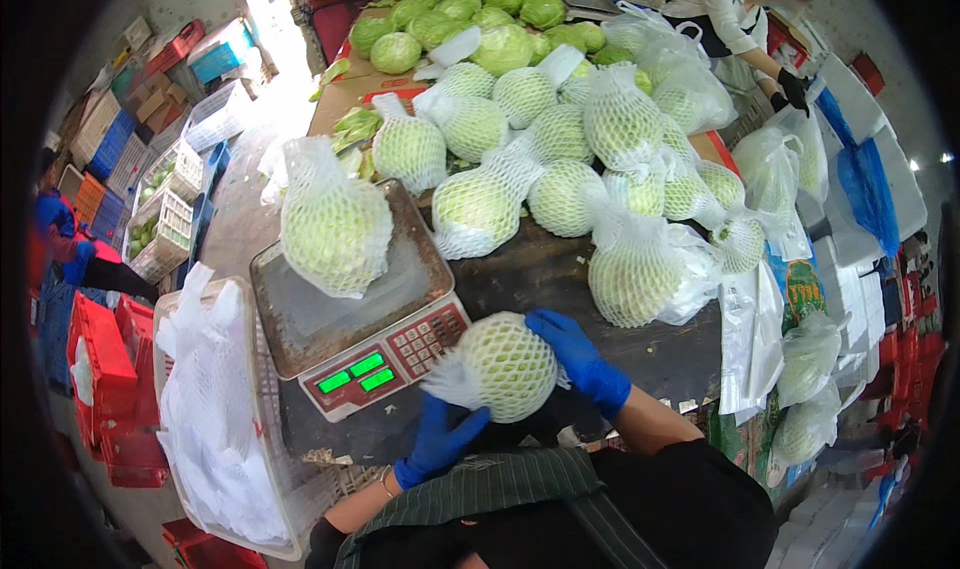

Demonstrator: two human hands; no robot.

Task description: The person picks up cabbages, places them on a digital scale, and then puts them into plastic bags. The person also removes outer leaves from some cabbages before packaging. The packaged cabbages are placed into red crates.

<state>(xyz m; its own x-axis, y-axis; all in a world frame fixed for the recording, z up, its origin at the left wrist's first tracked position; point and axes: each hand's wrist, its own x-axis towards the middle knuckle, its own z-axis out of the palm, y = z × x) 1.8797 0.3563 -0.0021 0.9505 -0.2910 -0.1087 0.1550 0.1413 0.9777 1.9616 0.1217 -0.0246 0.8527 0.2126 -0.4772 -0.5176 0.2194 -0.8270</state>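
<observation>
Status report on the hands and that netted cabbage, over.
Both hands, left and right, gripping netted cabbage. Held in front of scale. Bagged cabbage sits on the scale pan. Nothing blocking.

A produce packing room: netted cabbages (560, 139), weighing scale (350, 309), stacked crates (105, 379).

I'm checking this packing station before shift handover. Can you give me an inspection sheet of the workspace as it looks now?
Surface: dark worktable, mostly covered.
Job's things: netted cabbage held between both hands; another netted, bagged cabbage on the weighing scale, green display lit.
Clutter: pile of netted cabbages, bare cabbages behind; loose leaves.
Hands: left hand in blue glove under the net's tail; right hand cupping the cabbage's side.
Cables: nothing seen.
Surroundings: basket of white foam nets at left, red crates, a co-worker's gloved hand at far right.
</observation>
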